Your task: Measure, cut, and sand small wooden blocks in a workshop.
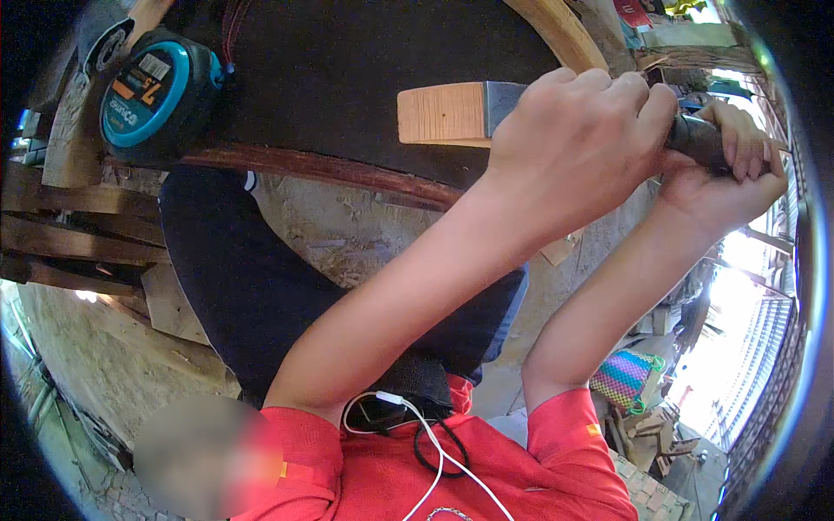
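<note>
My left hand (pixel 586 122) is closed round a light wooden piece (pixel 441 115), whose squared end sticks out to the left. A flat grey section (pixel 501 102) joins that wood right beside my fingers. Further right, my right hand (pixel 738 169) has its fingers wrapped round a dark rounded handle (pixel 698 141), which shows between my two hands. My fists hide whether the wood and the handle are one tool. Both hands are raised over the right part of a dark flat surface (pixel 339 78), with my forearms stretched out from below.
A blue and black tape measure (pixel 148 97) rests at the surface's left end. A curved wooden piece (pixel 560 30) lies at the back. Stacked timber (pixel 82 221) stands at left. My dark-trousered leg (pixel 234 260) is under the reddish edge. A woven multicoloured basket (pixel 624 379) stands at right.
</note>
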`<state>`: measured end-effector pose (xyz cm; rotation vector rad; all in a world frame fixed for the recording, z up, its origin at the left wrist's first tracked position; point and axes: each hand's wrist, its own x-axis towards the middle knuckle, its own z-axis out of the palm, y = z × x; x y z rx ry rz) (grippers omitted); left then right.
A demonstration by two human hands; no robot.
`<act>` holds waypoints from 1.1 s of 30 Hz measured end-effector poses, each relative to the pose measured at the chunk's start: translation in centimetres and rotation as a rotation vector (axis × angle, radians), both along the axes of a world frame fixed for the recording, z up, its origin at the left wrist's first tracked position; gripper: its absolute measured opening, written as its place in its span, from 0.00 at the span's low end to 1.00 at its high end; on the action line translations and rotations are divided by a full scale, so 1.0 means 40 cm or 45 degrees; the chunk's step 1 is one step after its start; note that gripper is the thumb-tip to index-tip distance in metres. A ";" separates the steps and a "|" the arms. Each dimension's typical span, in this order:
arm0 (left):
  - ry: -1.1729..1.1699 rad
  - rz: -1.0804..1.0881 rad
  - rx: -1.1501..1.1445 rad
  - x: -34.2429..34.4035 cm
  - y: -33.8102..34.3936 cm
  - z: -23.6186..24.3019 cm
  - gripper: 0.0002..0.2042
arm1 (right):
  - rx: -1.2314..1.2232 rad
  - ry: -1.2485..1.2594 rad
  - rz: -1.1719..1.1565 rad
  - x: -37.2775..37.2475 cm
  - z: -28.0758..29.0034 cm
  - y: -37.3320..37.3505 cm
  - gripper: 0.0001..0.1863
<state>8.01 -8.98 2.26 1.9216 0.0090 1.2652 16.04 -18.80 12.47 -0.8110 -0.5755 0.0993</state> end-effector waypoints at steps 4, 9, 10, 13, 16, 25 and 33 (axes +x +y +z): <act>0.009 0.011 -0.027 -0.003 0.001 0.007 0.18 | -0.097 -0.111 0.012 0.011 0.011 -0.002 0.11; 0.058 -0.050 -0.037 -0.013 0.011 0.014 0.19 | -0.091 -0.052 0.175 0.001 0.019 0.002 0.14; 0.067 -0.056 -0.013 -0.012 0.012 0.014 0.19 | -0.094 -0.073 0.165 -0.005 0.017 0.000 0.14; 0.031 -0.027 -0.029 -0.005 0.014 0.010 0.19 | -0.046 0.002 0.326 -0.020 0.002 -0.014 0.08; 0.012 -0.033 -0.033 0.001 0.011 0.005 0.19 | -0.024 -0.095 0.238 -0.022 -0.034 -0.047 0.18; 0.041 -0.013 0.036 -0.004 0.018 0.010 0.19 | -1.375 -0.720 -0.495 0.120 -0.217 -0.032 0.15; 0.047 -0.015 0.062 -0.007 0.020 0.009 0.19 | -1.698 -1.920 -1.022 0.124 -0.266 0.077 0.23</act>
